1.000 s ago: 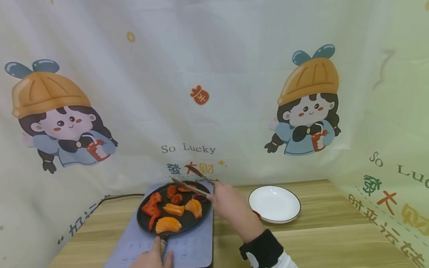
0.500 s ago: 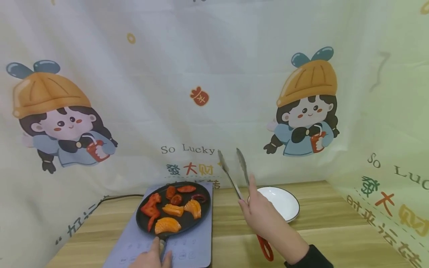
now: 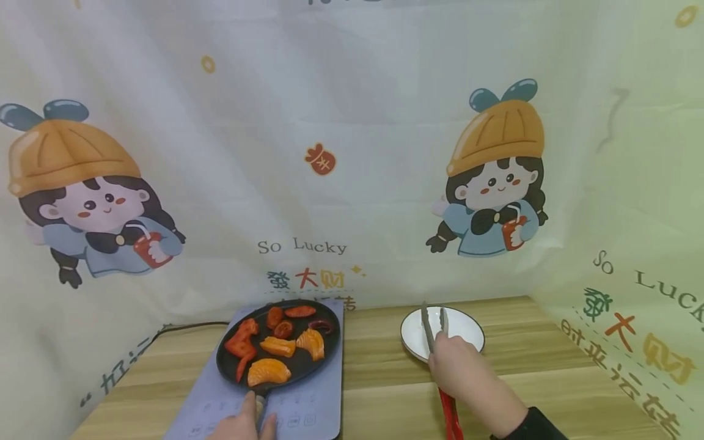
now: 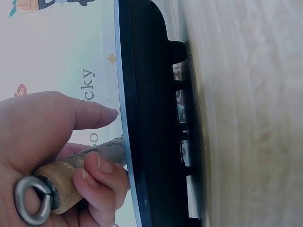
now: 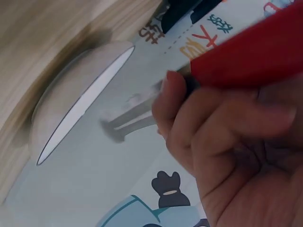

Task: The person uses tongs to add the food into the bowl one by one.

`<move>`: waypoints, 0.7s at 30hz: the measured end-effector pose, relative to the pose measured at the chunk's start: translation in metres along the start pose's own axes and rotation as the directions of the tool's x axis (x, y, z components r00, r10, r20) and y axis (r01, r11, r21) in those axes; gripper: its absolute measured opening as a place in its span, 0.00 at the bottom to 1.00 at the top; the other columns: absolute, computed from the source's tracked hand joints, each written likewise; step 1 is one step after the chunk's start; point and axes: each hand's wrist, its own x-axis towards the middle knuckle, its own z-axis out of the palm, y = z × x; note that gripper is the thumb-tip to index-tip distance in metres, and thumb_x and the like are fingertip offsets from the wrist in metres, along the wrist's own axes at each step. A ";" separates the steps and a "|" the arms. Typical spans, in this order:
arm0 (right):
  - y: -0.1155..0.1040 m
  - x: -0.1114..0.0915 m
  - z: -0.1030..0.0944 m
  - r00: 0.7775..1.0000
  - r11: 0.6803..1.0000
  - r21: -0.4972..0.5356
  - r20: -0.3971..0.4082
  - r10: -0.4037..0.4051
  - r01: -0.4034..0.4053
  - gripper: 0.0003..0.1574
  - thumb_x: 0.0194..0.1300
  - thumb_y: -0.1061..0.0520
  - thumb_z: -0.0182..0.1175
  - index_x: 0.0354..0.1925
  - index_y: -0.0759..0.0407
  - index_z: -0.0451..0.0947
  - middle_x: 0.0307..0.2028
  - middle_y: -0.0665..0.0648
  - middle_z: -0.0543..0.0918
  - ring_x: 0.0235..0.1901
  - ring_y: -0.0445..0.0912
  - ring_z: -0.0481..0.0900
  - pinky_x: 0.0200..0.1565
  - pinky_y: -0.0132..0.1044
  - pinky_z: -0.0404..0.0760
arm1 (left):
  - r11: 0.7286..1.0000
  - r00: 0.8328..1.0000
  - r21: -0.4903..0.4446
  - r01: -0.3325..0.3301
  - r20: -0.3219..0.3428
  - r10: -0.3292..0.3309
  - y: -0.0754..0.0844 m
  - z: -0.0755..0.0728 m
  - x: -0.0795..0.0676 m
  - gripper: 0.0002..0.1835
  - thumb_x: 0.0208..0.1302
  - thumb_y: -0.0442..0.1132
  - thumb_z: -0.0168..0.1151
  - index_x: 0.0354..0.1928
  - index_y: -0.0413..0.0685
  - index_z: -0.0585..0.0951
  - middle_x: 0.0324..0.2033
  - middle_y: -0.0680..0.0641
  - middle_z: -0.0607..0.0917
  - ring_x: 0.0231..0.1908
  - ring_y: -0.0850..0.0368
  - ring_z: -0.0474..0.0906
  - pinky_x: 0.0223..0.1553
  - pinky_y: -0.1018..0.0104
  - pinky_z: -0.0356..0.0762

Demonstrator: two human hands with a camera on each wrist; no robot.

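Observation:
My left hand holds the short wooden handle of a round black frying pan, its fingers curled around the wood. In the pan lie a red chicken wing, orange salmon-like slices, and several reddish pieces. My right hand grips metal tongs with red handles. The tongs' tips are parted over the white dark-rimmed plate, with nothing between them. In the right wrist view the plate's side shows and the tips are blurred.
The pan sits on a grey-lilac induction cooktop on a wood-grain table. A black cable runs behind it to the left. A printed cloth with cartoon figures hangs close behind the table.
The right hand has carried the tongs from over the pan, rightward, then lowered them over the plate. The left hand stays on the pan handle; the food has kept its places.

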 end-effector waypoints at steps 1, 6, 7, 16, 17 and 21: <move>0.000 0.000 0.002 1.000 1.000 0.008 0.008 -0.009 0.009 0.08 0.60 0.62 0.56 0.26 0.65 0.69 0.16 0.55 0.71 0.13 0.46 0.70 0.13 0.36 0.71 | 1.000 1.000 -0.005 0.002 0.000 -0.002 -0.001 0.000 0.000 0.39 0.62 0.58 0.58 0.61 0.30 0.69 0.35 0.29 0.81 0.35 0.37 0.80 0.39 0.42 0.79; 0.000 -0.001 0.008 0.997 1.000 0.015 0.082 -0.002 0.001 0.10 0.54 0.66 0.59 0.20 0.63 0.70 0.16 0.56 0.71 0.13 0.45 0.71 0.12 0.34 0.72 | 1.000 1.000 -0.008 -0.008 -0.004 0.008 -0.002 0.001 -0.001 0.39 0.62 0.59 0.58 0.62 0.31 0.69 0.34 0.30 0.82 0.34 0.39 0.81 0.38 0.42 0.79; 0.000 -0.001 0.009 0.995 1.000 0.020 0.102 0.005 -0.007 0.09 0.54 0.66 0.59 0.20 0.63 0.70 0.16 0.56 0.72 0.12 0.45 0.71 0.11 0.33 0.72 | 1.000 1.000 -0.008 -0.012 -0.007 0.012 -0.003 0.000 -0.001 0.39 0.62 0.59 0.58 0.62 0.31 0.69 0.34 0.31 0.82 0.34 0.39 0.81 0.38 0.42 0.79; 0.005 -0.002 0.016 0.968 0.998 0.033 0.246 0.045 -0.054 0.11 0.55 0.68 0.59 0.20 0.61 0.71 0.16 0.55 0.73 0.09 0.42 0.72 0.09 0.30 0.73 | 0.999 1.000 -0.028 0.024 0.017 -0.024 -0.002 0.001 0.000 0.39 0.62 0.58 0.59 0.61 0.30 0.69 0.36 0.28 0.81 0.36 0.37 0.80 0.40 0.43 0.79; 0.006 -0.002 0.017 0.968 0.998 0.035 0.248 0.046 -0.056 0.11 0.55 0.68 0.59 0.19 0.61 0.71 0.16 0.55 0.73 0.09 0.43 0.72 0.09 0.30 0.74 | 0.999 1.000 -0.030 0.024 0.014 -0.024 -0.002 0.001 0.000 0.39 0.62 0.58 0.59 0.61 0.30 0.69 0.36 0.28 0.81 0.36 0.37 0.80 0.40 0.43 0.79; 0.008 0.000 0.018 0.971 0.999 0.012 0.236 0.043 -0.047 0.11 0.52 0.64 0.64 0.20 0.60 0.72 0.17 0.55 0.73 0.12 0.43 0.73 0.12 0.32 0.74 | 0.999 1.000 -0.021 0.026 0.002 -0.026 0.000 0.001 0.000 0.39 0.61 0.58 0.59 0.61 0.31 0.69 0.36 0.28 0.81 0.36 0.37 0.80 0.40 0.43 0.78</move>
